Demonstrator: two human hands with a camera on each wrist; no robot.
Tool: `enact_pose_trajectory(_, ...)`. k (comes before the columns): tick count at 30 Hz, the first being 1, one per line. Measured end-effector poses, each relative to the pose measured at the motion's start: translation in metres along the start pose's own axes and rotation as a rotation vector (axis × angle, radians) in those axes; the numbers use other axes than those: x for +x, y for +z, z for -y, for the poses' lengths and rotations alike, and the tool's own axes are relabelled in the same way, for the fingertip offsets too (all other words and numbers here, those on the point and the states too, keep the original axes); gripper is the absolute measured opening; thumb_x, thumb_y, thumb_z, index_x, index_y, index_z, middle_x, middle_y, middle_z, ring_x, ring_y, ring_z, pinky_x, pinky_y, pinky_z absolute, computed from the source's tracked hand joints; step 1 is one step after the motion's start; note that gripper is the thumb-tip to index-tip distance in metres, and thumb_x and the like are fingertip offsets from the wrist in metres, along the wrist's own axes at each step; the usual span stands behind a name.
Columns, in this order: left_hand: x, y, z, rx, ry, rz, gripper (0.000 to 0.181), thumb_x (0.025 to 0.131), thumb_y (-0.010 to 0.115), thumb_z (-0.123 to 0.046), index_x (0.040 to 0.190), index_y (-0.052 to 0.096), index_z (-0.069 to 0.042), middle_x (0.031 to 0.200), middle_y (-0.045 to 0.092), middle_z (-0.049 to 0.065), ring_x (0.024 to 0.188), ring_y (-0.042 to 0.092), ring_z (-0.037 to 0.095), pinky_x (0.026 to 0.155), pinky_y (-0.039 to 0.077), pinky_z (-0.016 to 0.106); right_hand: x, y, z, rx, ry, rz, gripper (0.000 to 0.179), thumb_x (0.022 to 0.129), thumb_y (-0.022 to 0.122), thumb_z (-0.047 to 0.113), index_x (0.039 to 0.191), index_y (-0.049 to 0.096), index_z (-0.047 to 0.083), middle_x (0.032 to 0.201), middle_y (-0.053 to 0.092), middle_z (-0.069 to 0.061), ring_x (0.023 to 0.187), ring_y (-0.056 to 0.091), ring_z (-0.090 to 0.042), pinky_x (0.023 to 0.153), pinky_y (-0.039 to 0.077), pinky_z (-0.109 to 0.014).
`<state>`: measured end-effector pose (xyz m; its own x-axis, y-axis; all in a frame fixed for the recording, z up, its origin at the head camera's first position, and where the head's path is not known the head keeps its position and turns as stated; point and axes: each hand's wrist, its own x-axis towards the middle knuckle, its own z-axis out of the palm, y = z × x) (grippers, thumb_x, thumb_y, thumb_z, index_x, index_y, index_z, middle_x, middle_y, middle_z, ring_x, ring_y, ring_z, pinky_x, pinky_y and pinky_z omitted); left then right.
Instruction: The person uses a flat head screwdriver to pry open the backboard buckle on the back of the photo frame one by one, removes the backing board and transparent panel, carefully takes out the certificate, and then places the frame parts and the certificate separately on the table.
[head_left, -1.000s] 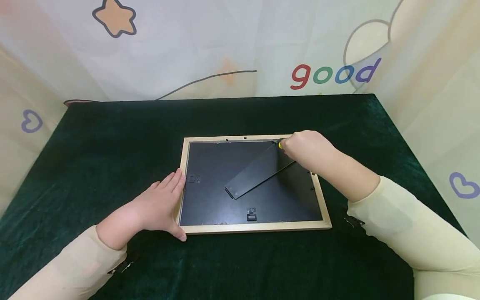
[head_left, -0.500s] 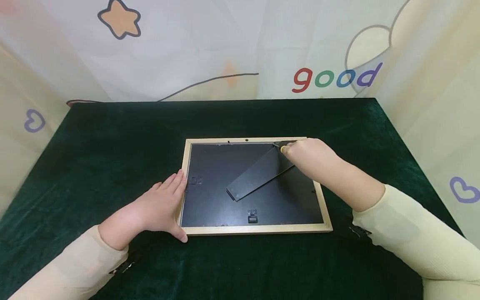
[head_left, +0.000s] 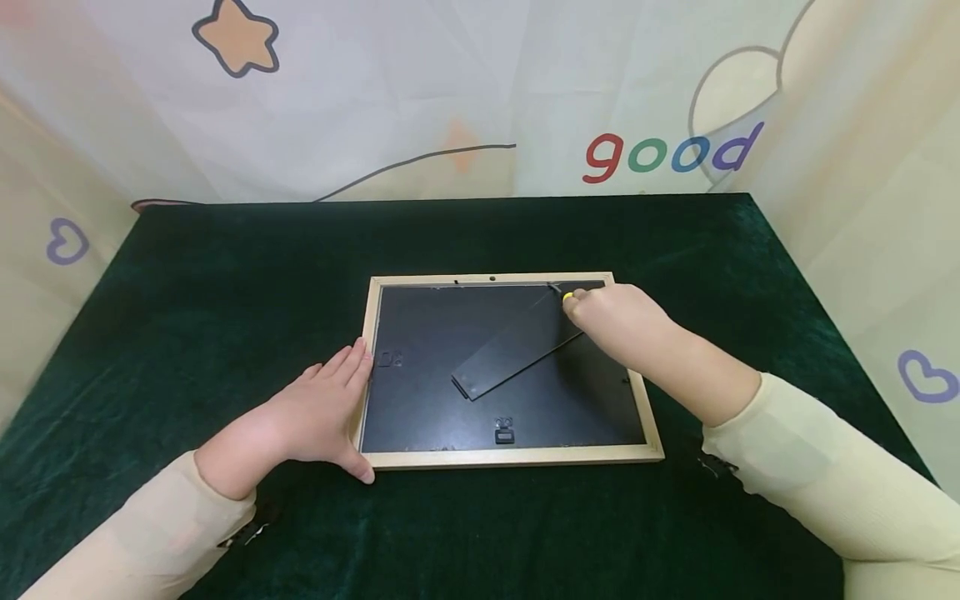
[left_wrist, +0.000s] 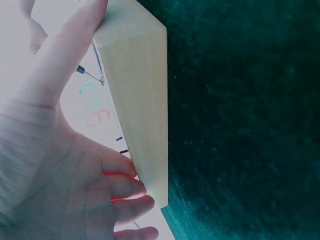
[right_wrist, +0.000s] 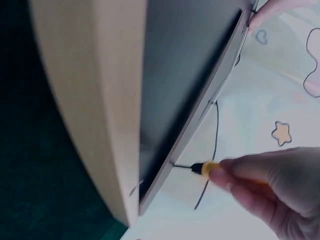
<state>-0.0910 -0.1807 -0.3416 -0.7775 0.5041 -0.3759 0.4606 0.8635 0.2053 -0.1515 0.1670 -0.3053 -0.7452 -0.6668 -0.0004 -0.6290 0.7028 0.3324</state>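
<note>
A picture frame (head_left: pixel 517 457) with a light wood border lies face down, its black backing board (head_left: pixel 435 417) up. A black easel leg (head_left: pixel 487 367) slants across the board. My left hand (head_left: pixel 318 412) rests against the frame's left side, fingers extended and thumb spread at the near corner. My right hand (head_left: pixel 618 321) grips a screwdriver (right_wrist: pixel 207 169) with a yellow and black handle and thin metal shaft. In the head view its tip is at the far inner edge, near the leg's upper end, which the hand partly hides. Exact tip contact is unclear.
Dark green cloth (head_left: pixel 480 533) covers the table under the frame. Small metal tabs (head_left: pixel 492 278) show along the far border. A hanger (head_left: pixel 504 435) sits near the board's near edge, another (head_left: pixel 390 358) at its left. A printed curtain (head_left: pixel 420 83) hangs behind.
My right hand has shifted slightly right and toward me over the last second, uncovering the frame's far right corner, still gripping the screwdriver. My left hand and the frame stay in place.
</note>
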Motion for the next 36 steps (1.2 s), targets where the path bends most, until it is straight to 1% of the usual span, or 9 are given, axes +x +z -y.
enact_pose_trajectory(2,0.000,0.000,0.001,-0.003,-0.001,-0.003,0.137,0.049,0.075,-0.070,0.146,0.013,0.004,0.154,0.003,0.020,0.139,0.009,0.041,0.104,0.022,0.059,-0.001,0.002,-0.004,0.022,-0.012,-0.012,0.036,0.068,0.080,-0.003,0.101,0.066,-0.004,0.090,0.068,-0.015,0.066,0.062,-0.020,0.062,0.055,-0.030)
enact_pose_trajectory(10,0.001,0.002,0.000,0.000,0.011,-0.006,0.137,0.050,0.075,-0.070,0.146,0.013,0.005,0.154,0.003,0.019,0.139,0.010,0.040,0.104,0.023,0.058,-0.008,0.009,-0.018,0.122,-0.018,-0.048,0.030,0.068,0.080,-0.002,0.093,0.063,-0.001,0.069,0.061,-0.009,0.047,0.048,-0.014,0.047,0.046,-0.023)
enact_pose_trajectory(12,0.001,0.001,0.000,0.003,0.011,-0.006,0.137,0.050,0.075,-0.070,0.146,0.013,0.005,0.154,0.003,0.019,0.139,0.010,0.040,0.104,0.023,0.059,-0.007,0.009,-0.022,0.170,-0.008,-0.066,0.026,0.071,0.078,-0.001,0.094,0.065,0.000,0.071,0.064,-0.009,0.050,0.053,-0.016,0.050,0.050,-0.025)
enact_pose_trajectory(15,0.000,-0.001,0.000,0.007,0.007,-0.006,0.137,0.050,0.075,-0.070,0.146,0.014,0.005,0.154,0.003,0.020,0.139,0.009,0.041,0.104,0.022,0.059,-0.002,0.005,-0.027,0.279,0.035,-0.060,0.024,0.076,0.075,0.001,0.099,0.069,0.000,0.081,0.069,-0.013,0.063,0.064,-0.023,0.062,0.055,-0.032)
enact_pose_trajectory(18,0.000,-0.001,0.000,0.010,0.003,-0.006,0.137,0.050,0.075,-0.070,0.146,0.014,0.005,0.154,0.004,0.020,0.138,0.009,0.041,0.104,0.022,0.059,0.004,-0.001,-0.033,0.389,0.105,-0.011,0.026,0.079,0.073,0.003,0.105,0.068,-0.001,0.095,0.069,-0.017,0.082,0.066,-0.030,0.073,0.054,-0.039)
enact_pose_trajectory(21,0.000,0.001,0.000,0.005,0.002,-0.011,0.137,0.049,0.075,-0.070,0.146,0.014,0.005,0.154,0.004,0.020,0.138,0.010,0.041,0.104,0.022,0.059,0.010,-0.007,-0.040,0.472,0.183,0.051,0.027,0.082,0.070,0.004,0.108,0.067,-0.001,0.099,0.067,-0.018,0.088,0.064,-0.032,0.078,0.053,-0.041)
enact_pose_trajectory(25,-0.001,0.002,0.000,-0.002,0.007,-0.016,0.136,0.050,0.076,-0.069,0.146,0.014,0.005,0.154,0.004,0.020,0.138,0.010,0.041,0.104,0.022,0.059,0.019,-0.011,-0.052,0.570,0.239,0.086,0.026,0.084,0.068,0.003,0.110,0.066,-0.002,0.099,0.067,-0.018,0.086,0.063,-0.029,0.079,0.053,-0.040)
enact_pose_trajectory(32,-0.001,0.002,0.000,0.002,0.013,-0.010,0.136,0.050,0.075,-0.070,0.146,0.015,0.006,0.153,0.004,0.021,0.138,0.010,0.041,0.104,0.023,0.060,0.028,-0.009,-0.076,0.745,0.291,0.161,0.028,0.087,0.065,0.007,0.113,0.063,-0.004,0.098,0.066,-0.019,0.081,0.067,-0.027,0.075,0.054,-0.038)
enact_pose_trajectory(36,-0.001,0.001,0.000,0.007,0.014,-0.010,0.136,0.051,0.075,-0.070,0.146,0.015,0.006,0.153,0.004,0.021,0.138,0.010,0.041,0.104,0.023,0.060,0.032,-0.006,-0.088,0.813,0.318,0.199,0.028,0.089,0.063,0.011,0.113,0.063,-0.004,0.093,0.067,-0.017,0.081,0.067,-0.027,0.075,0.054,-0.037)
